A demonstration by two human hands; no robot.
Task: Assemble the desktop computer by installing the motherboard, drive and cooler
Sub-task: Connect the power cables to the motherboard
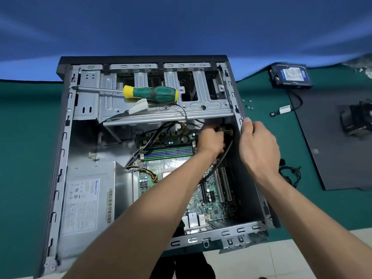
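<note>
Head view, items as I log them: open computer case (60, 158) lying on green table (20, 137); motherboard (211, 190) seated inside, right half. Left hand (211, 140) curled round a black cable (219, 166), possibly its plug, at the board's far right corner. Right hand (258, 150) grips the case's right wall. Screwdriver (151, 94) rests on drive cage. Hard drive (290, 75) and cooler (358, 119) far right on table.

Your computer case (66, 137) lies on its side, open face up, grey metal frame. The green motherboard (213, 200) sits flat inside on the right half, RAM slots across its far part, yellow and black cables over it. Your hard drive (290, 75), black with blue label, lies outside on the mat, far right of the case. The black cooler (358, 119) sits further right, blurred.
</note>
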